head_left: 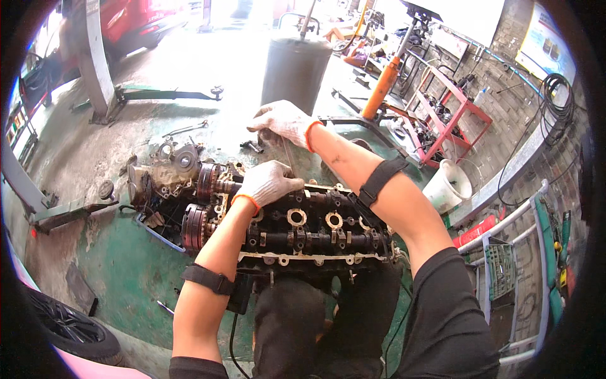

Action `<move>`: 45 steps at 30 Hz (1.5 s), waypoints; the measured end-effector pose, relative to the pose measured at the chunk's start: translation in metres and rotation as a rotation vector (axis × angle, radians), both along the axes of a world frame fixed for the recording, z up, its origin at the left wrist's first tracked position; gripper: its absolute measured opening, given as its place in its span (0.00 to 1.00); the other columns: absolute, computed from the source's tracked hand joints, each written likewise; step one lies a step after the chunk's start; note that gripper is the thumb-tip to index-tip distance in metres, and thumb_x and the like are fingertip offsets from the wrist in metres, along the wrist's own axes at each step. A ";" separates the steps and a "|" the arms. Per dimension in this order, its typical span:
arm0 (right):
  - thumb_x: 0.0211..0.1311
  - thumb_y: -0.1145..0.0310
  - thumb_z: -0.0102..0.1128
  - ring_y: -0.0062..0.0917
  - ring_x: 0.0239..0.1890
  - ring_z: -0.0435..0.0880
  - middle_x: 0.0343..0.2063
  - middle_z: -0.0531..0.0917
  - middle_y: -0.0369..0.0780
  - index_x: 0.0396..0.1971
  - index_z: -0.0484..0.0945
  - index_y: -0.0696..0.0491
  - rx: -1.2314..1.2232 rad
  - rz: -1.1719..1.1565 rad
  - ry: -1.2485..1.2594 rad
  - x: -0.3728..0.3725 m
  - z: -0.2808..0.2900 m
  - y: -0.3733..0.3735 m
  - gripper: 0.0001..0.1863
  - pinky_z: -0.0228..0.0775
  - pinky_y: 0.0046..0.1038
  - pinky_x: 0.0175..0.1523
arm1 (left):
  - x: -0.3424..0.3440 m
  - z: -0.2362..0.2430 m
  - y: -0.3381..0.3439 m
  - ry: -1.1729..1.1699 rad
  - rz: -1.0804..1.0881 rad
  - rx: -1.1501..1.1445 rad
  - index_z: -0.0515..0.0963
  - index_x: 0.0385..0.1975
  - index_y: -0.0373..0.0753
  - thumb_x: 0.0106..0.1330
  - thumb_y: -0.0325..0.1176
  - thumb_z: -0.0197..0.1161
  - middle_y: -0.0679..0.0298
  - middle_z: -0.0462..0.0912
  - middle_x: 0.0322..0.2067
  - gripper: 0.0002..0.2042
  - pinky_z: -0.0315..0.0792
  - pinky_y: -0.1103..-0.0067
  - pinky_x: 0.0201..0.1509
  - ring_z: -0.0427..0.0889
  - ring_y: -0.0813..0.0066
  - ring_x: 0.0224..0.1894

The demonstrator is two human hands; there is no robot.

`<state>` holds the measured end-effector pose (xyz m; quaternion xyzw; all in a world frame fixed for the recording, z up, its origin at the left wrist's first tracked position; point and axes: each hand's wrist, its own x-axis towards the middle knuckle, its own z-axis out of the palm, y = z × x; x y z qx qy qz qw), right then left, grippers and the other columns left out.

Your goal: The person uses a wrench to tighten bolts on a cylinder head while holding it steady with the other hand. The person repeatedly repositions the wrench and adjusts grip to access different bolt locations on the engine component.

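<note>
Engine head of dark metal with pale edges (319, 241) lies crosswise, black-trousered knees (284, 316) at its near side. The white-gloved left hand (270, 182) is over its far edge, fingers curled; the white-gloved right hand (282, 122) hangs beyond it, fingers bent (whether either pinches anything, I cannot tell). Anything small and fumbled could drop into the head's pale-ringed round openings (297, 218), since gloved touch is dull.

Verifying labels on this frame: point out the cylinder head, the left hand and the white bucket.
Cylinder head (307, 240): head view, near the middle of its upper side.
Left hand (267, 182): head view, back of the hand.
White bucket (440, 191): head view, outer side wall.
</note>
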<state>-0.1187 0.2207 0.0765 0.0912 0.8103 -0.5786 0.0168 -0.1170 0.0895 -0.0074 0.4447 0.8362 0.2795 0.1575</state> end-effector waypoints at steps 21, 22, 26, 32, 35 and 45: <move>0.66 0.62 0.64 0.26 0.23 0.80 0.23 0.85 0.41 0.36 0.86 0.62 0.498 -0.379 -0.123 0.103 -0.079 0.125 0.15 0.73 0.31 0.33 | -0.003 0.001 -0.001 -0.071 -0.018 -0.018 0.89 0.47 0.45 0.66 0.55 0.65 0.59 0.91 0.39 0.22 0.78 0.70 0.50 0.88 0.64 0.42; 0.65 0.66 0.66 0.25 0.19 0.77 0.19 0.84 0.41 0.31 0.87 0.64 0.385 -0.387 -0.195 0.106 -0.089 0.130 0.14 0.70 0.29 0.28 | -0.003 0.001 0.000 -0.089 -0.014 -0.008 0.89 0.47 0.45 0.66 0.56 0.65 0.59 0.91 0.39 0.22 0.78 0.70 0.50 0.88 0.64 0.42; 0.65 0.69 0.63 0.24 0.16 0.75 0.18 0.84 0.40 0.28 0.89 0.59 0.274 -0.400 -0.291 0.099 -0.114 0.141 0.12 0.66 0.30 0.25 | -0.007 -0.001 0.005 -0.160 0.004 -0.015 0.90 0.45 0.39 0.63 0.53 0.69 0.59 0.91 0.36 0.22 0.78 0.72 0.47 0.86 0.68 0.38; 0.59 0.65 0.67 0.30 0.27 0.85 0.26 0.88 0.46 0.28 0.89 0.61 0.435 -0.384 -0.231 0.054 -0.130 0.147 0.13 0.76 0.32 0.35 | -0.019 -0.002 0.011 -0.191 -0.055 -0.032 0.90 0.44 0.40 0.61 0.52 0.69 0.58 0.91 0.37 0.22 0.78 0.73 0.48 0.86 0.67 0.38; 0.51 0.69 0.71 0.37 0.44 0.86 0.38 0.88 0.51 0.57 0.73 0.64 0.575 -0.372 -0.178 0.019 -0.136 0.158 0.32 0.79 0.32 0.48 | -0.023 -0.003 0.015 -0.222 -0.083 -0.042 0.89 0.42 0.40 0.61 0.50 0.69 0.56 0.90 0.39 0.20 0.77 0.72 0.51 0.86 0.64 0.42; 0.67 0.50 0.56 0.41 0.49 0.84 0.46 0.87 0.49 0.47 0.86 0.57 0.603 -0.075 0.014 -0.045 -0.096 0.079 0.25 0.74 0.38 0.58 | -0.019 -0.006 0.022 -0.066 -0.091 -0.050 0.87 0.44 0.39 0.65 0.52 0.59 0.51 0.89 0.41 0.23 0.76 0.68 0.53 0.85 0.59 0.42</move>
